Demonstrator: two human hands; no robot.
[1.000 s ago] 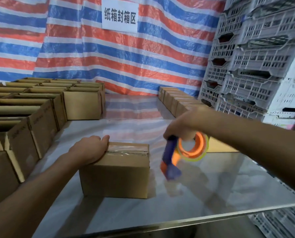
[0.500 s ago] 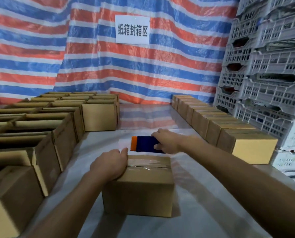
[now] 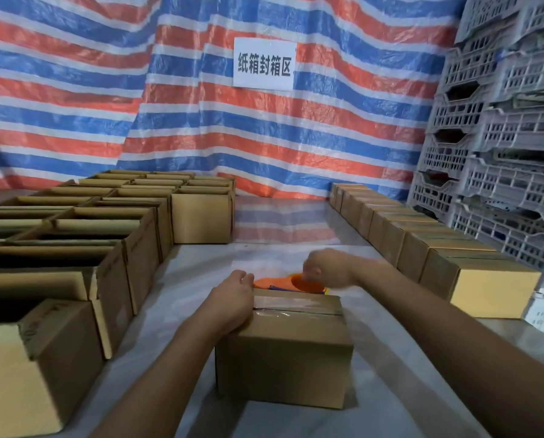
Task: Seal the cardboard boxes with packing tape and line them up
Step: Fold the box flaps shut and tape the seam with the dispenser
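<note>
Head camera: a taped box [image 3: 283,349] sits at 6 o'clock on the table [image 3: 197,267]. The left hand [image 3: 232,298] grips its 10 o'clock corner. The right hand [image 3: 324,268], clenched, seemingly grasps the blurred orange dispenser [image 3: 283,283] at the box's 12 o'clock. Open boxes [image 3: 144,248] crowd 9 o'clock; sealed boxes [image 3: 422,251] line 3 o'clock.

There is 1 taped box [image 3: 283,358] in the middle. The closed boxes [image 3: 492,289] form 1 row of roughly 8; the far ones merge, so the exact count cannot be told. At least 10 open boxes [image 3: 201,219] show on the left, some cut off by the frame. There is 1 tape dispenser [image 3: 283,283], 1 white sign [image 3: 264,63], 1 striped tarp [image 3: 74,90] and 1 table [image 3: 296,229]. 2 hands show: 1 left hand [image 3: 232,298], 1 right hand [image 3: 327,267]. The grey crates [image 3: 501,184] are stacked too densely to count.
</note>
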